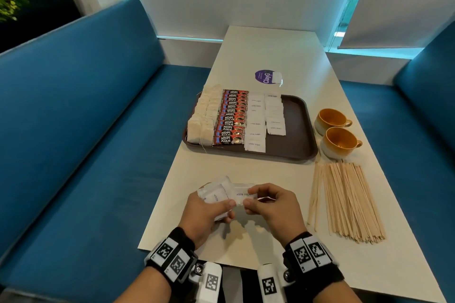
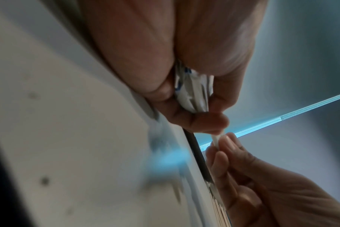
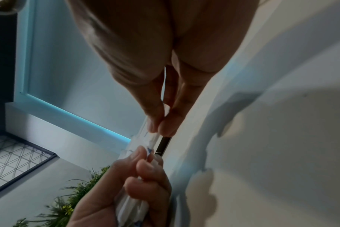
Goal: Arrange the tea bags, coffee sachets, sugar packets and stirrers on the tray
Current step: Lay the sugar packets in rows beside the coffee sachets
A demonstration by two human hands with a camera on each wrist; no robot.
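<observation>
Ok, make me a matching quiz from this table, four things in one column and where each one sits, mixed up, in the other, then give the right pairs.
Things
1. tea bags
2. stirrers
3. yellow cups
4. coffee sachets

Places
A. on the table to the right of the tray
B. the tray's leftmost rows
C. loose on the table in front of the cups
D. on the tray, between the tea bags and the sugar packets

Pairs: 1-B, 2-C, 3-A, 4-D
</observation>
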